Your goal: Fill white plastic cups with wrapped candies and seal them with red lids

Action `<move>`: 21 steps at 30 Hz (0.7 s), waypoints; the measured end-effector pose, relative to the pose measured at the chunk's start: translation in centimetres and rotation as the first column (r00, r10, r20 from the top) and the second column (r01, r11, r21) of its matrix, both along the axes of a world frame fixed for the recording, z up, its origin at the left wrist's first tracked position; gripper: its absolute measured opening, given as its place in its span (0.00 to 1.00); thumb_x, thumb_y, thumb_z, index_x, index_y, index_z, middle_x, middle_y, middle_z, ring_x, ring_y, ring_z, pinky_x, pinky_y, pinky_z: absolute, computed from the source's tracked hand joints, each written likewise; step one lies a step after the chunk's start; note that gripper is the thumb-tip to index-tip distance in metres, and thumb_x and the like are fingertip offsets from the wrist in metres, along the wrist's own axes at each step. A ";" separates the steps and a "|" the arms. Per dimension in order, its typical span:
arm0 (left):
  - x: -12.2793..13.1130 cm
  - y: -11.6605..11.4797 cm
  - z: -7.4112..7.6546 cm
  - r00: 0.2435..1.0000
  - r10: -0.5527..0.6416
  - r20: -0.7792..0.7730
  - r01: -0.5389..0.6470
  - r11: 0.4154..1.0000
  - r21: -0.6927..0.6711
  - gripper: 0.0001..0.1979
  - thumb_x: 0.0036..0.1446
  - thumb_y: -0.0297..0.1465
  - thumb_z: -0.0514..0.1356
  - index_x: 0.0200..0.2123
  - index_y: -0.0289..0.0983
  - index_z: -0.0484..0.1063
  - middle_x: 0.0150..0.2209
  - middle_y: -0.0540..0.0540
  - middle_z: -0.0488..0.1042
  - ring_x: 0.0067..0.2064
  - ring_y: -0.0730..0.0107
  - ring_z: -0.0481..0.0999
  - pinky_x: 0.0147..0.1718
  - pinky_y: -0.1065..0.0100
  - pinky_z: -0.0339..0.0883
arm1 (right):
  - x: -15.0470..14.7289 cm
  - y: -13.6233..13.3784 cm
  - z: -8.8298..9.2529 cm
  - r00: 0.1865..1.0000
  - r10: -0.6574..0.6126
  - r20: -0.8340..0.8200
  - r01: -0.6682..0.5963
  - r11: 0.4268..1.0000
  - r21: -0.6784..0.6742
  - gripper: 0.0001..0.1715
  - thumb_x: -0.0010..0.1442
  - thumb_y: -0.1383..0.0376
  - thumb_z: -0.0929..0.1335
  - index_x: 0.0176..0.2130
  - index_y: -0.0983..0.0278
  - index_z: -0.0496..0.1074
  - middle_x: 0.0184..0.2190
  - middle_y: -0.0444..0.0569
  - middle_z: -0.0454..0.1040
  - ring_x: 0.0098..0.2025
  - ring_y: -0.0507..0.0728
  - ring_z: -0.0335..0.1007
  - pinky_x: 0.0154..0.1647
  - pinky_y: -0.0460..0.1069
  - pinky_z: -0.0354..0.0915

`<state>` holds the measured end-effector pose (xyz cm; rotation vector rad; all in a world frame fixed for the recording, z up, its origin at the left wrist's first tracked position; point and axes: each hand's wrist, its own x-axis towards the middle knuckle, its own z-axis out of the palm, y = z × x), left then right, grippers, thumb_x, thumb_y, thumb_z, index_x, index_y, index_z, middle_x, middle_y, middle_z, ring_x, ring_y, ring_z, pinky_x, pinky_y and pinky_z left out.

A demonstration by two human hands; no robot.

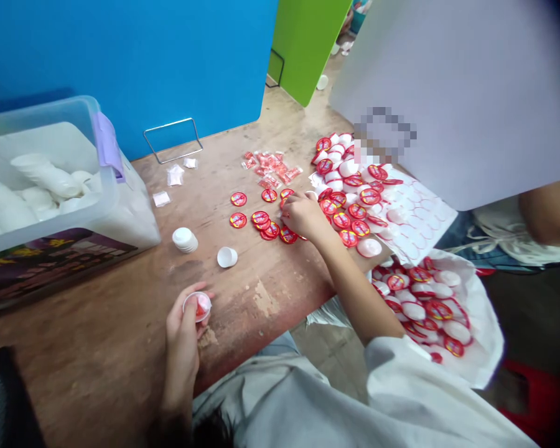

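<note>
Counter (pixel 121 336): worn wood, blue partition (pixel 121 62) behind it, green panel (pixel 303 43) further back. Where are the hands?

— Left grip (pixel 183 330) is low, by the near edge. Fingers curl round a small white cup (pixel 198 305), open side up. Something red inside, can't tell what.

— Right?

— Right grip (pixel 303 214) is mid-counter, fingers bunched on red discs (pixel 261 218). Can't tell if it's pinching one; the hand hides the tips.

— Step in hand?

— Left holds the cup, right works the discs. Well apart, cup not at the discs.

— What's in reach?

— Between the hands: cup stack (pixel 185 239) and one cup on its side (pixel 227 257). Past the discs: red sachets (pixel 270 168). Right of the right grip: heap of white cups (pixel 348 168) with red discs on top, partly on a printed sheet (pixel 420 211).

— Off the counter?

— White bag (pixel 476 336) beyond the edge, more disc-topped cups in it. Tub (pixel 42 186) of white cups at the left end. Co-worker's arm (pixel 550 211) far right, behind a white board (pixel 448 93).
</note>
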<state>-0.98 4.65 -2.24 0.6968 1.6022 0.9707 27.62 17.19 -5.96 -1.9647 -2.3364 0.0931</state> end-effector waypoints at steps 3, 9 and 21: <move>0.0 0.1 0.3 1.000 0.020 0.004 -0.020 1.000 0.004 0.17 0.48 0.39 0.60 0.39 0.36 0.72 0.31 0.49 0.74 0.20 0.83 0.60 0.18 0.81 0.52 | 0.0 0.4 0.0 0.997 0.042 -0.067 -0.040 0.999 0.030 0.08 0.52 0.71 0.66 0.25 0.68 0.75 0.33 0.56 0.76 0.44 0.63 0.66 0.46 0.55 0.52; -0.1 0.2 0.5 1.000 0.024 0.002 -0.024 1.000 0.003 0.17 0.47 0.39 0.60 0.38 0.35 0.72 0.30 0.48 0.74 0.20 0.81 0.59 0.16 0.79 0.50 | 2.4 3.2 1.8 0.878 -0.157 -0.452 0.291 0.926 0.243 0.13 0.58 0.65 0.64 0.37 0.67 0.77 0.35 0.54 0.77 0.35 0.57 0.69 0.37 0.49 0.61; -0.5 0.4 0.0 0.957 -0.018 0.290 -0.007 0.996 0.085 0.17 0.51 0.38 0.61 0.43 0.35 0.71 0.39 0.45 0.74 0.27 0.78 0.68 0.21 0.76 0.60 | -0.1 3.2 1.3 0.956 -0.293 0.020 0.293 0.956 0.010 0.15 0.52 0.68 0.68 0.39 0.74 0.76 0.40 0.68 0.75 0.46 0.70 0.68 0.43 0.57 0.63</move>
